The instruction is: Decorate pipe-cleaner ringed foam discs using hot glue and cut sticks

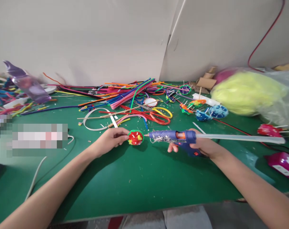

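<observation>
Near the middle of the head view, my left hand (111, 140) pinches the left edge of a small round piece (135, 138), red with yellow tufts, white dots and a green rim. On the right, my right hand (201, 143) is wrapped round the handle of a blue glue gun (168, 136). Its nozzle points left and is very close to the piece's right side; whether they touch I cannot tell. A long clear glue stick (239, 138) sticks out of the gun's back. Silvery strands cling to the front of the barrel.
Pipe cleaners (132, 92) lie in a heap along the wall. Scissors (162, 114) rest in front of them. Decorated pieces (202, 113) lie at the right, near a yellow bundle (249, 90) and a magenta box (284, 165). A purple bottle (31, 86) leans at the left.
</observation>
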### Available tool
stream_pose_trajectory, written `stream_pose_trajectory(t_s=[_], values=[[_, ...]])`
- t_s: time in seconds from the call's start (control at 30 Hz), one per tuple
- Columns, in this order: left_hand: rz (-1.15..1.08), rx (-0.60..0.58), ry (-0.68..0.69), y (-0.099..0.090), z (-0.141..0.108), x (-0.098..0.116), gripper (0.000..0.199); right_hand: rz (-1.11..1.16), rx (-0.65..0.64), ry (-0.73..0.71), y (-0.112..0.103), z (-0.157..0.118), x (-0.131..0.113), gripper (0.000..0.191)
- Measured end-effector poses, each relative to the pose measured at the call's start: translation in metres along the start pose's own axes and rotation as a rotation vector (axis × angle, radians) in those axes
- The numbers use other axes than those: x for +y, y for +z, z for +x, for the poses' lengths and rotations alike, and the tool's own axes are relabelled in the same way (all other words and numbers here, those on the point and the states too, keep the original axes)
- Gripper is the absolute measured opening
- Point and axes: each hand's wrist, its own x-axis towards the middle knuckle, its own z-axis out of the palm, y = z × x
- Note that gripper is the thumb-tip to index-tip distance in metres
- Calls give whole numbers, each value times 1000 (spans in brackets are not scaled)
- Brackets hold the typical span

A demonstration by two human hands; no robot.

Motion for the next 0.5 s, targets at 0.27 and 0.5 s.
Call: stream_pose_trajectory(t_s=[0.27,0.5], values=[[-23,-14,9,1,0,0,23,55,-51,-57,6,3,-11,50],[-16,-9,5,1,0,0,23,45,-39,-33,6,3,-8,48]])
